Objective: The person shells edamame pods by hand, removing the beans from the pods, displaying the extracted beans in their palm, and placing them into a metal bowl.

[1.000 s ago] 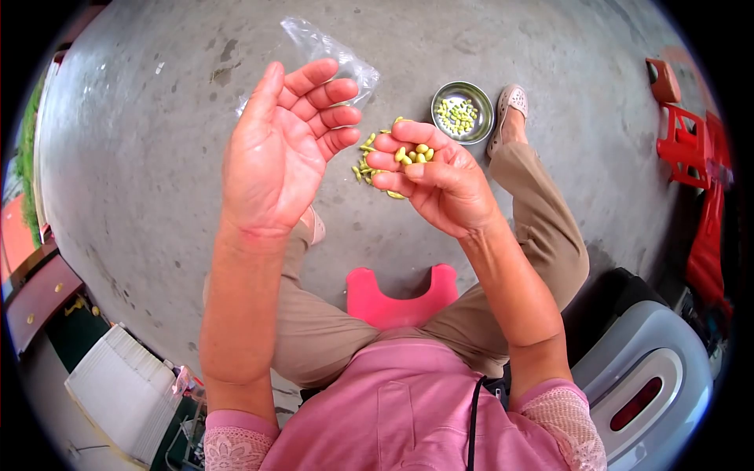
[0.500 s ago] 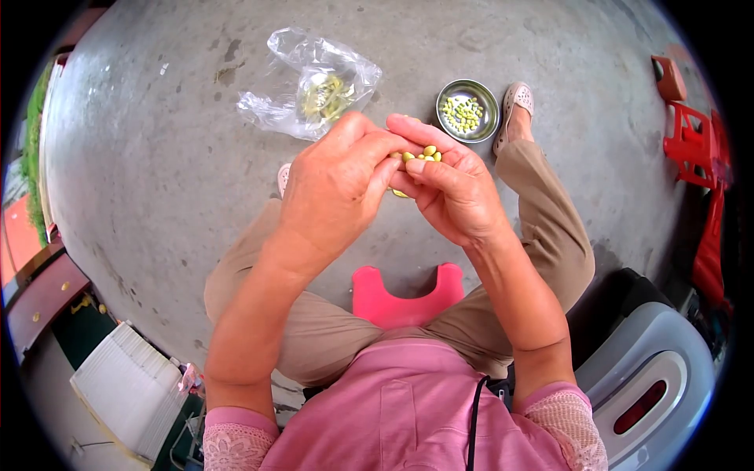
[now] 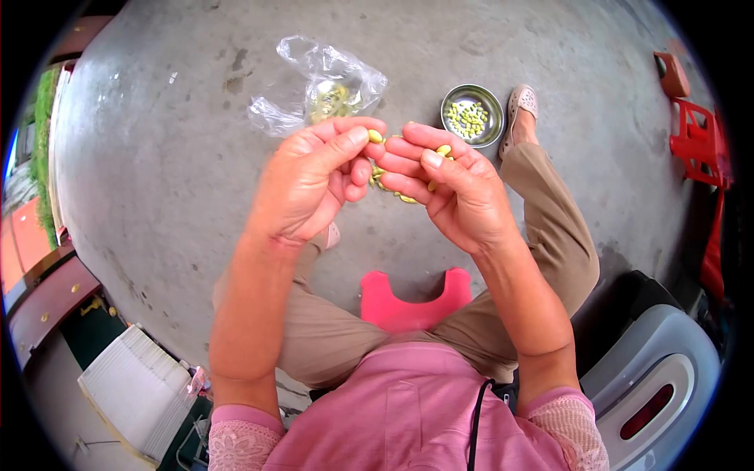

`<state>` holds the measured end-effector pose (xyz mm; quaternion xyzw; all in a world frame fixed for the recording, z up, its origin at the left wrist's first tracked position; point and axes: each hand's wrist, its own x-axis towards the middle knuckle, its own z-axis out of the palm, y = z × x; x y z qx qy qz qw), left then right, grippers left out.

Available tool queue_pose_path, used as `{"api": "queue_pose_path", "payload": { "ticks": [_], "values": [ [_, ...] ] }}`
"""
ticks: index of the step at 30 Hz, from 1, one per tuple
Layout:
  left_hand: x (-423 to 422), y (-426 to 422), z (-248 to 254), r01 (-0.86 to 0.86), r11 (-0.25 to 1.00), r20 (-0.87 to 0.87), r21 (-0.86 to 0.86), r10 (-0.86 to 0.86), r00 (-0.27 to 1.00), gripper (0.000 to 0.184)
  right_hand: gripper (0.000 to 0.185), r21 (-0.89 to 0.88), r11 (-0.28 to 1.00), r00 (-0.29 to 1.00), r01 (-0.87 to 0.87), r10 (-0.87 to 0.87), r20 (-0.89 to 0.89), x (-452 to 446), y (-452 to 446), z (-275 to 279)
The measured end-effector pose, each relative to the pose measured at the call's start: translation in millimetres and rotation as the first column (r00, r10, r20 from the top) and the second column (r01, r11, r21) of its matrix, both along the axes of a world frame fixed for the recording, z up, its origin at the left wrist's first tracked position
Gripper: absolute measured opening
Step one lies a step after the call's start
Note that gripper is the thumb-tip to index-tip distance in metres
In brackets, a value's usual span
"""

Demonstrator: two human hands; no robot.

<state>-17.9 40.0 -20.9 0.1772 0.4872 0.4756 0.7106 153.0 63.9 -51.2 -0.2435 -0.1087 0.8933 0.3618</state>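
Observation:
My left hand (image 3: 310, 177) pinches a green bean (image 3: 375, 136) between thumb and index fingertip. Close beside it, my right hand (image 3: 459, 184) is cupped palm up, its thumb over several green beans (image 3: 444, 150) lying on the fingers. Beneath the hands, green pods (image 3: 377, 177) lie on the floor, partly hidden by the fingers. A round metal bowl (image 3: 496, 118) with shelled green beans in it stands beyond my right hand. Past my left hand, a clear plastic bag (image 3: 357, 72) holds more green matter, perhaps pods or husks.
A pink stool (image 3: 412, 312) is between my legs. Red plastic stools (image 3: 695, 145) stand at the far right, and a grey-blue plastic object (image 3: 656, 385) is at the lower right. A white stack (image 3: 137, 388) lies at the lower left. My shoe (image 3: 517, 106) is beside the bowl.
My left hand, open and empty at first, came over to my right hand's beans and has now drawn back slightly with one bean. Fewer beans show in my right hand.

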Motion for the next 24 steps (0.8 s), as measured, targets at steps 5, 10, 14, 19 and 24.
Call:
{"api": "queue_pose_path", "payload": {
  "ticks": [5, 10, 14, 19, 24],
  "values": [
    [1, 0, -1, 0.036, 0.997, 0.306, -0.07, -0.013, 0.952, 0.019, 0.024, -0.026, 1.0, 0.999, -0.001, 0.003, 0.046, 2, 1, -4],
    [16, -1, 8, 0.083, 0.997, -0.082, -0.004, -0.083, 0.993, 0.016, 0.026, -0.02, 1.0, 0.999, -0.019, 0.02, 0.038, 0, -1, -9],
    [37, -9, -14, 0.339, 0.906, -0.819, 0.255, 0.016, 0.574, 0.011, 0.031, -0.187, 0.982, 0.999, -0.034, 0.032, -0.013, -7, -9, -28],
    [39, -7, -11, 0.323, 0.91, -0.8, 0.259, 0.015, 0.6, 0.011, 0.026, -0.373, 0.927, 0.998, -0.042, 0.056, 0.026, -9, -3, -89],
    [23, -2, 2, 0.141, 0.955, -0.754, 0.262, 0.111, 0.647, 0.012, 0.014, -0.407, 0.825, 0.856, 0.393, -0.166, 0.489, 31, 31, -185]
  ]
}}
